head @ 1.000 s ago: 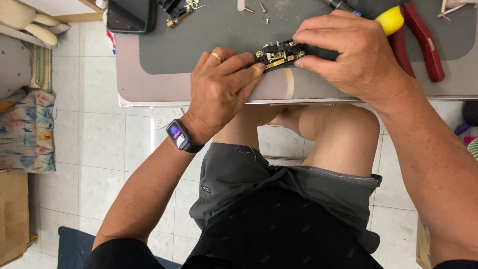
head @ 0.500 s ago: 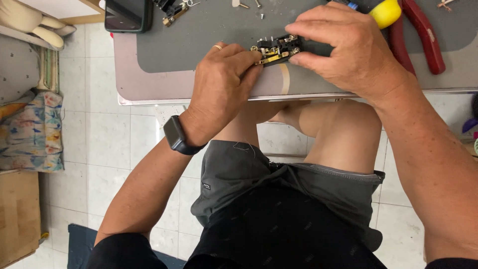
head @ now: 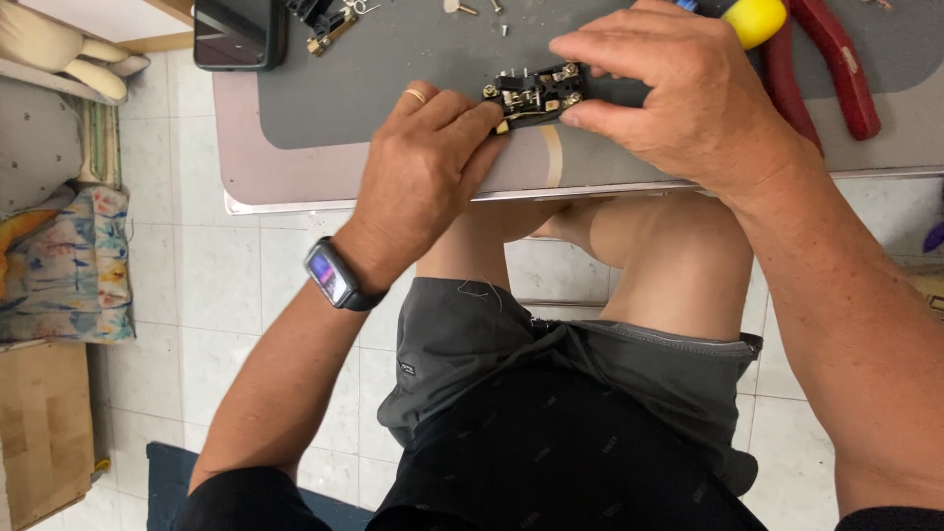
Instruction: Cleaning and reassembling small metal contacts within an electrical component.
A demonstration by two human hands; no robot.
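At the desk's (head: 295, 182) near edge, we now grip the switch (head: 536, 96) with both hands, left hand (head: 423, 177) pinching its end, right hand (head: 678, 93) clamped over it, barely shifted.

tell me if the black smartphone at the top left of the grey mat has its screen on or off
Off: the black smartphone lies flat at the grey mat corner, its screen dark, showing only faint reflections.

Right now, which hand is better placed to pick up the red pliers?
The right hand: the red pliers lie just beyond it, while the left hand is on the far side of the small black part.
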